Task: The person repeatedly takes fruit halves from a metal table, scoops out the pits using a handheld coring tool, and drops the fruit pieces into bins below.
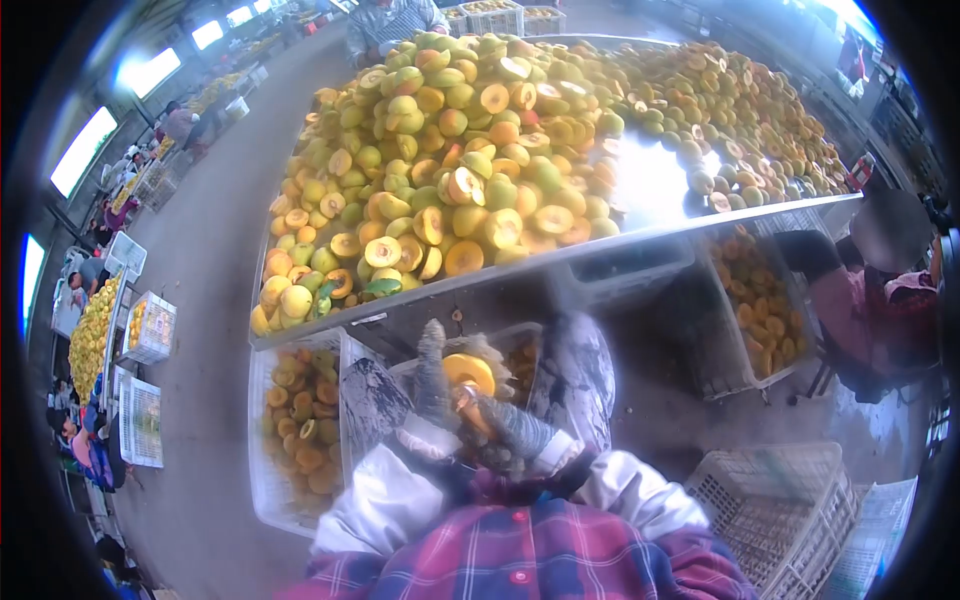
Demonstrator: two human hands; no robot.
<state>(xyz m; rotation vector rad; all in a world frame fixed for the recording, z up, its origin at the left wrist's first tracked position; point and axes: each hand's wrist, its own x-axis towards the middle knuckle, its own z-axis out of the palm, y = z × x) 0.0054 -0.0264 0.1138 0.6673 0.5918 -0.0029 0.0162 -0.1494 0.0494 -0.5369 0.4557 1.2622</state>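
Note:
My left hand (pixel 432 385), in a grey glove, is closed around a halved yellow peach (pixel 468 372) above my lap, its orange cut face turned up. Just below the fruit, my gloved right hand (pixel 515 428) grips a small tool with an orange-brown handle (pixel 478 415); its tip is at the peach's lower edge and too blurred to make out. Between my knees, partly hidden by the hands, stands a crate (pixel 525 335) with peach halves in it. Beside my left leg, another white crate (pixel 262 440) holds many peach halves.
A metal table (pixel 560 262) in front carries a large heap of whole and halved peaches (pixel 440 150). A filled crate (pixel 735 350) stands under its right side. At lower right is a white basket (pixel 770 500). Other people sit at right and along the left; one is across the table.

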